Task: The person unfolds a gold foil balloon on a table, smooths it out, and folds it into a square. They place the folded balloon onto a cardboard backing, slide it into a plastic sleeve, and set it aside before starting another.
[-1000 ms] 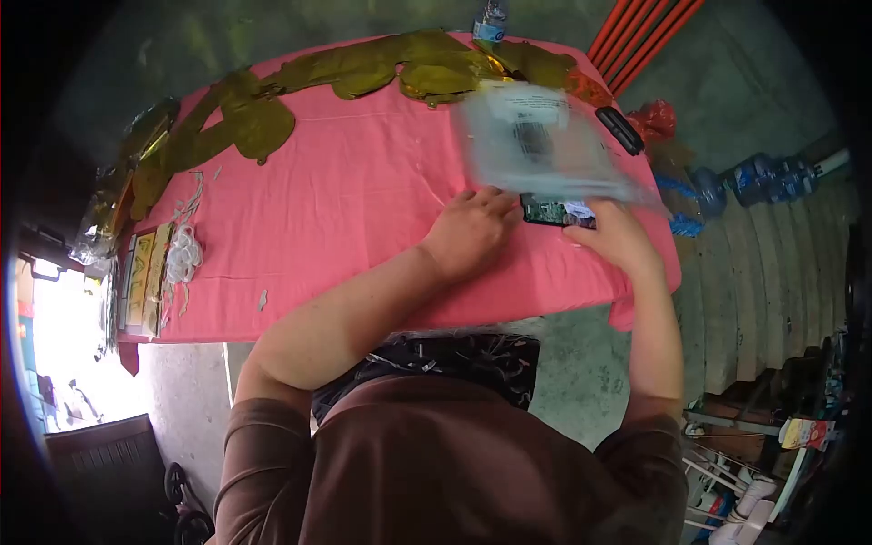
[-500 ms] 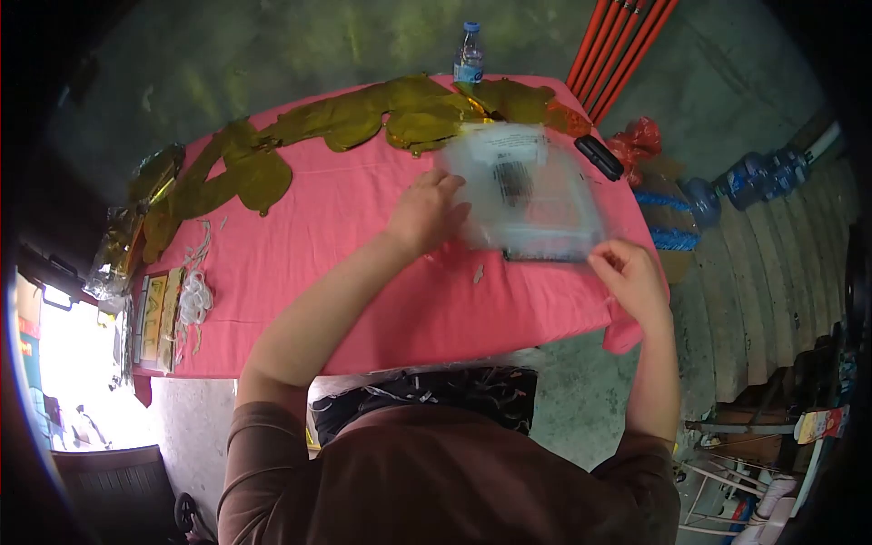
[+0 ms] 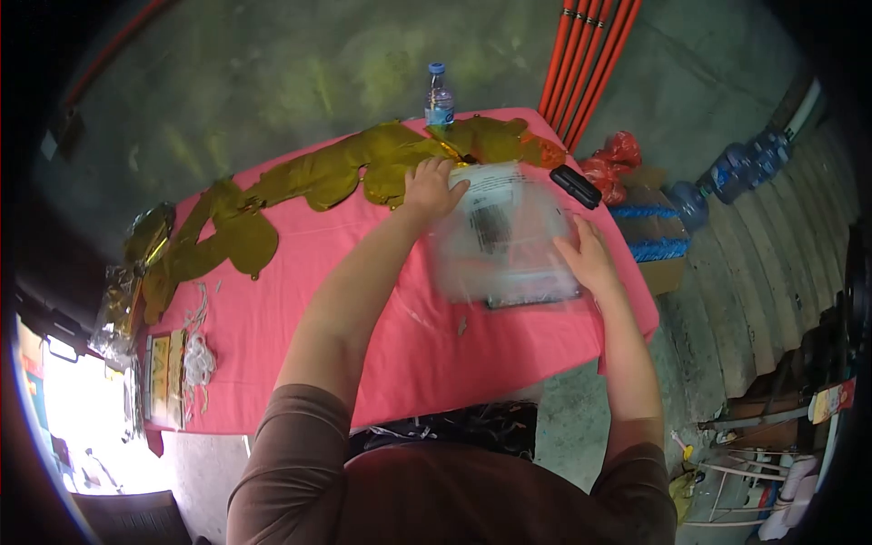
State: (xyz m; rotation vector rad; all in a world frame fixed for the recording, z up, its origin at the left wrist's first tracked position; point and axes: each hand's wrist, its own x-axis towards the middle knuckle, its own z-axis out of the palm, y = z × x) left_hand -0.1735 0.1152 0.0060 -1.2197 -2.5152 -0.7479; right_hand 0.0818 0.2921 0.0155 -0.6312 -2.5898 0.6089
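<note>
A clear plastic bag with printed text and a dark barcode-like patch lies on the pink cloth of the table, its outline blurred. At its upper left corner is my left hand, fingers apart, near the gold foil. My right hand touches or nearly touches the bag's right edge, its fingers spread. Beneath the bag's lower part, a dark-edged flat object shows. Flattened gold foil balloons stretch along the far edge.
A water bottle stands at the far edge. A black case lies right of the bag, near red plastic. White string and flat packets lie at the left. Orange poles stand beyond.
My left hand has moved up to the bag's top left corner and opened. My right hand has left the lower right corner for the right edge and opened. The view has shifted.
</note>
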